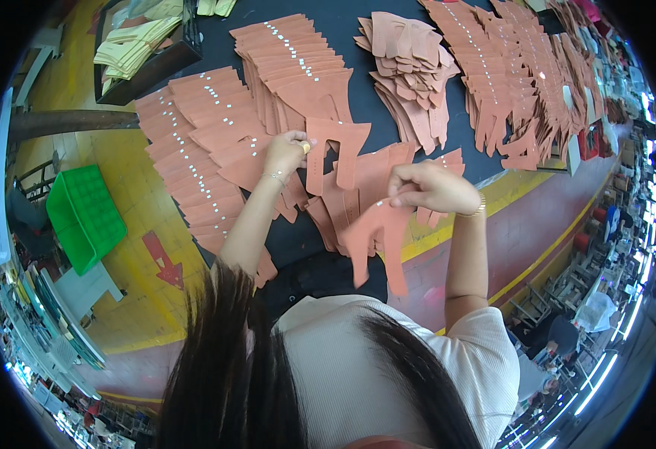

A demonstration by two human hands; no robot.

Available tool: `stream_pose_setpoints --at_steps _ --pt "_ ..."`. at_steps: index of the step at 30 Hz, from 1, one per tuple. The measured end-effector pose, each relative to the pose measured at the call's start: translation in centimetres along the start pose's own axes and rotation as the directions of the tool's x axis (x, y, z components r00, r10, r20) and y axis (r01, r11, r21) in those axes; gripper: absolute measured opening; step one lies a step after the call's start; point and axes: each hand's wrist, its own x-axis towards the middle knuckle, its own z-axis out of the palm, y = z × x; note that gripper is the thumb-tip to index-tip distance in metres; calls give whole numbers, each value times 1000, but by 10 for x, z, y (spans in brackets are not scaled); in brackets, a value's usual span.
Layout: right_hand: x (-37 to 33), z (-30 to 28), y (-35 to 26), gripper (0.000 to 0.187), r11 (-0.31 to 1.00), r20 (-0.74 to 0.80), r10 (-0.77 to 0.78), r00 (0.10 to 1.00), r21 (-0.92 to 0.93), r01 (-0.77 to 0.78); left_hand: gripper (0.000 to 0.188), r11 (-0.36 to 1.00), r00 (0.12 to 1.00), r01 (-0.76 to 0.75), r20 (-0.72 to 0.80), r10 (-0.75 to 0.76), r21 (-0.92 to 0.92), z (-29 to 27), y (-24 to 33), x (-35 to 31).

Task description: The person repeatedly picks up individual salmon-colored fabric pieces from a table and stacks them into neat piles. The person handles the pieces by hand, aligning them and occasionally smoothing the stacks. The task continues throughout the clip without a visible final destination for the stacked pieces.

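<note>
My right hand [434,188] pinches the top edge of a salmon-pink, leather-like cut piece [382,233], which hangs at a tilt with its two legs downward. My left hand [289,153], with something yellow on a finger, has its fingers closed at the left edge of another forked cut piece [339,136] with a row of small holes in one leg. Below that piece, between my hands, a fanned stack of the same material [373,172] lies on the dark table [219,37]. Left of my left hand, overlapping rows of pieces [185,150] carry small white labels.
Another labelled row [283,56] lies beyond my hands, with a loose heap [410,67] beside it. More rows [485,67] extend right. A dark bin [185,56] of pale yellow pieces stands far left. Below it are a green crate [84,217] and a marked floor [141,299].
</note>
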Motion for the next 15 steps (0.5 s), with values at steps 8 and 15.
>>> stream_pose_setpoints --at_steps 8,15 --pt "63 11 21 44 867 -669 -402 625 -497 26 21 865 875 -468 -46 483 181 8 22 -66" --pt "139 -36 41 27 948 -421 -255 870 -287 139 43 888 880 -460 -132 456 4 -3 29 -64"
